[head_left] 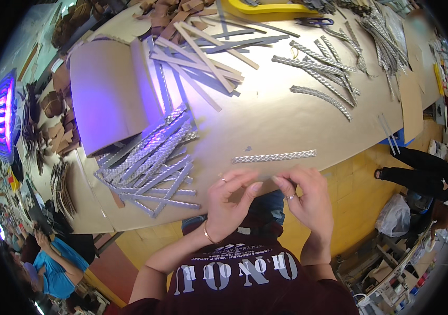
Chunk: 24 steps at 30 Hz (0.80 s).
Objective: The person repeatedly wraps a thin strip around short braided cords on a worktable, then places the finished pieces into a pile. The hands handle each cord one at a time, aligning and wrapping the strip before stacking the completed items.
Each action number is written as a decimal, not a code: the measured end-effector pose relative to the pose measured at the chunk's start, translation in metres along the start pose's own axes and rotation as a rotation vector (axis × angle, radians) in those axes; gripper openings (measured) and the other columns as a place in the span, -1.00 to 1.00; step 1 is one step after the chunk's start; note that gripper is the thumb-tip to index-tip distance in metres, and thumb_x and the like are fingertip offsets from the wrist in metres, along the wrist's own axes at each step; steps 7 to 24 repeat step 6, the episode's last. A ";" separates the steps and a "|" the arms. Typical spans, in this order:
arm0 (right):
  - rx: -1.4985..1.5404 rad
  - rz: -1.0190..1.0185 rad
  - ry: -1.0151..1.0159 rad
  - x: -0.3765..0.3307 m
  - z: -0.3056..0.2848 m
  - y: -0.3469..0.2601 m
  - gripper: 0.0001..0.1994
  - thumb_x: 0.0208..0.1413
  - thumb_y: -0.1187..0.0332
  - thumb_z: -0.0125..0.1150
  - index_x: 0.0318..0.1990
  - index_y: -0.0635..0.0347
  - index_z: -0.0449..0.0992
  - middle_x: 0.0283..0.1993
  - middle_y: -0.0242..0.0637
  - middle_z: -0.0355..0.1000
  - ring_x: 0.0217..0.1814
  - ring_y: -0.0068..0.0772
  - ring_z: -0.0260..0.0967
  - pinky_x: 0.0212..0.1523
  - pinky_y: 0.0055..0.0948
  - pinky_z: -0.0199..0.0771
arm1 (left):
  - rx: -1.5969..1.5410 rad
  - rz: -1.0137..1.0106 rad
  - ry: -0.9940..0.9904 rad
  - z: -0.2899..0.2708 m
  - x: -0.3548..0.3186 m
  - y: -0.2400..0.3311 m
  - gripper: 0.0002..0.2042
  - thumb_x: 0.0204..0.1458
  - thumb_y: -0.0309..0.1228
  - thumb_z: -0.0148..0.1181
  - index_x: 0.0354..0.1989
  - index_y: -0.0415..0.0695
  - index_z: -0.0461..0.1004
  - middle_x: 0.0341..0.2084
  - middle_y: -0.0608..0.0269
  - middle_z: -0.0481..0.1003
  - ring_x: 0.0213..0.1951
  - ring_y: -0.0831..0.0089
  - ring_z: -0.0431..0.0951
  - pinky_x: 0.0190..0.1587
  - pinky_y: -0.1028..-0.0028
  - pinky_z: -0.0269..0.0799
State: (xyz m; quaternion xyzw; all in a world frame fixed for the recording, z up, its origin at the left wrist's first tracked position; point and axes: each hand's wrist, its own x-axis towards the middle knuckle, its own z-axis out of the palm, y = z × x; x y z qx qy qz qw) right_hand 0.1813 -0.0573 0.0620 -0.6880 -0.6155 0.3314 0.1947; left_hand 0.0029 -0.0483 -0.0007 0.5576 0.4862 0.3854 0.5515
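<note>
My left hand [230, 202] and my right hand [309, 198] are raised at the near edge of the table, fingertips almost meeting. On each, thumb and forefinger come together in a pinch. Whatever lies between them is too small and too dim to name. Just beyond my fingers a single silver braided strip [274, 157] lies flat, running left to right. To the left is a heap of similar silver braided strips [150, 152], some overhanging others. More braided strips [321, 73] rest farther off to the right.
A large brown roll of sheet material [107, 94] stands at the left. Tan and grey flat strips [203, 58] lie crossed beyond it. Purple-handled scissors [314, 21] sit near a yellow tray [271, 10]. A lit lamp [4, 115] glows far left. A person in blue [61, 268] is lower left.
</note>
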 end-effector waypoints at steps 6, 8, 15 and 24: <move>-0.139 -0.046 -0.094 0.029 0.018 -0.007 -0.90 0.14 0.35 0.25 -0.28 0.16 0.55 -0.42 -0.24 0.40 -0.38 -0.16 0.38 -0.22 -0.24 0.28 | 0.911 0.218 -0.056 -0.030 -0.004 -0.006 -0.59 -0.02 -0.35 0.36 0.06 -0.07 0.56 -0.03 0.19 0.49 -0.19 0.19 0.50 -0.06 0.26 0.35; -0.139 -0.046 -0.094 0.029 0.018 -0.007 -0.90 0.14 0.35 0.25 -0.28 0.16 0.55 -0.42 -0.24 0.40 -0.38 -0.16 0.38 -0.22 -0.24 0.28 | 0.911 0.218 -0.056 -0.030 -0.004 -0.006 -0.59 -0.02 -0.35 0.36 0.06 -0.07 0.56 -0.03 0.19 0.49 -0.19 0.19 0.50 -0.06 0.26 0.35; -0.139 -0.046 -0.094 0.029 0.018 -0.007 -0.90 0.14 0.35 0.25 -0.28 0.16 0.55 -0.42 -0.24 0.40 -0.38 -0.16 0.38 -0.22 -0.24 0.28 | 0.911 0.218 -0.056 -0.030 -0.004 -0.006 -0.59 -0.02 -0.35 0.36 0.06 -0.07 0.56 -0.03 0.19 0.49 -0.19 0.19 0.50 -0.06 0.26 0.35; -0.139 -0.046 -0.094 0.029 0.018 -0.007 -0.90 0.14 0.35 0.25 -0.28 0.16 0.55 -0.42 -0.24 0.40 -0.38 -0.16 0.38 -0.22 -0.24 0.28 | 0.911 0.218 -0.056 -0.030 -0.004 -0.006 -0.59 -0.02 -0.35 0.36 0.06 -0.07 0.56 -0.03 0.19 0.49 -0.19 0.19 0.50 -0.06 0.26 0.35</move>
